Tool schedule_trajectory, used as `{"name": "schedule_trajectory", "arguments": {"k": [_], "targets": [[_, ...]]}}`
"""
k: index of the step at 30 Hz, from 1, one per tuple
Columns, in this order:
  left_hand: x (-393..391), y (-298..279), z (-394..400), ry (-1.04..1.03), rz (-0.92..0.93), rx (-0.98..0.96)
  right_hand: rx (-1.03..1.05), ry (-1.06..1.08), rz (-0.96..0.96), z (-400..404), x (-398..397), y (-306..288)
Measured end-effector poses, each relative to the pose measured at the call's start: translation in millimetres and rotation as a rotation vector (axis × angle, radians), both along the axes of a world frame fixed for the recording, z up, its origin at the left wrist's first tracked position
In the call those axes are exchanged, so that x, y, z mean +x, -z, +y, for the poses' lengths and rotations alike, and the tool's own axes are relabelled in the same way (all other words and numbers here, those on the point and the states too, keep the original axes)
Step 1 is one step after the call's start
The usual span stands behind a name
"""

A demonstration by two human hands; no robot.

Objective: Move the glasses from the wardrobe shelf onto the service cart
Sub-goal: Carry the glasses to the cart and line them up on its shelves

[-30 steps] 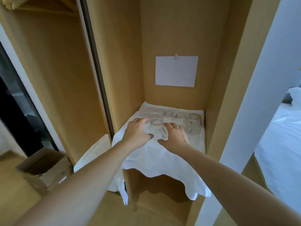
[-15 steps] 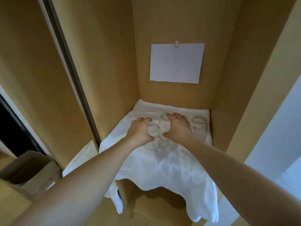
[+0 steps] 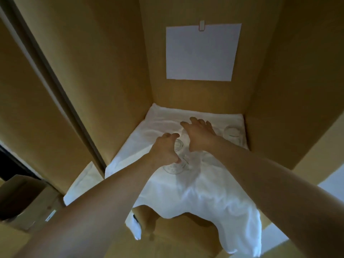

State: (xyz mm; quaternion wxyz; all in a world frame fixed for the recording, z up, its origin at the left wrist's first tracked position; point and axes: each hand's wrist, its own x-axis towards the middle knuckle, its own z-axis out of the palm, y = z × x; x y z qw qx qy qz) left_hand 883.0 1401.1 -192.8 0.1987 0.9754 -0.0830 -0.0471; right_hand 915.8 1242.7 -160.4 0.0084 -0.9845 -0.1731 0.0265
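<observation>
Left hand (image 3: 164, 152) curled round a clear glass (image 3: 176, 159) mid-frame on the white cloth (image 3: 195, 192), right hand (image 3: 200, 134) just above, fingers spread loose, gripping nothing, another glass (image 3: 232, 134) right of center by the wall

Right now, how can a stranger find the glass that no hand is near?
Look into the wooden wardrobe with a white paper on its back wall. On the white cloth, the glass stands alone in the far right corner, untouched, beyond the right hand.
</observation>
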Motion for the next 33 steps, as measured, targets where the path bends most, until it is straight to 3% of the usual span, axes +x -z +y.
{"name": "schedule_trajectory", "arguments": {"k": [4,20,28,33], "targets": [[10.1,10.8,3.6,0.102,0.047,0.057,-0.061,-0.007,0.051,5.2,8.1,8.2],[30.9,-1.4,50.5,0.193,0.089,0.138,-0.216,-0.034,-0.146,24.1,3.9,10.7],[31.5,-39.9,79.4,0.091,-0.180,0.138,-0.103,0.145,-0.297,34.6,-4.7,-24.4],[36.9,-70.5,88.1,-0.071,-0.339,-0.165,0.103,0.403,-0.445,33.5,-11.5,-50.0]]}}
